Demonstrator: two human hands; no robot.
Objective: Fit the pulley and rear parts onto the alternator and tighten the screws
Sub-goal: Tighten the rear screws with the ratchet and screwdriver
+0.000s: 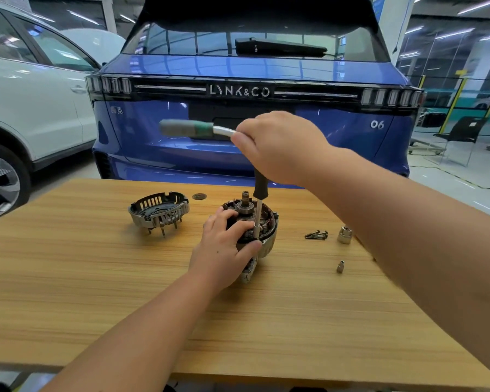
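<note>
Behind the wooden table stands a blue car, with a white one at nine o'clock. At the table's centre sits the alternator, shaft end up, its copper windings exposed. The left hand wraps round its near side, thumb against the rim, evidently to stop the body turning. The right hand is clenched on the top of a T-handle wrench (the crossbar looks blurred), whose shaft stands upright with its socket on the housing edge just beside the left thumb, probably seated on a screw there. At ten o'clock from the alternator the rear cover lies apart, not yet fitted. At three o'clock lie loose screws and a large socket, with a small socket nearer, all within easy reach.
</note>
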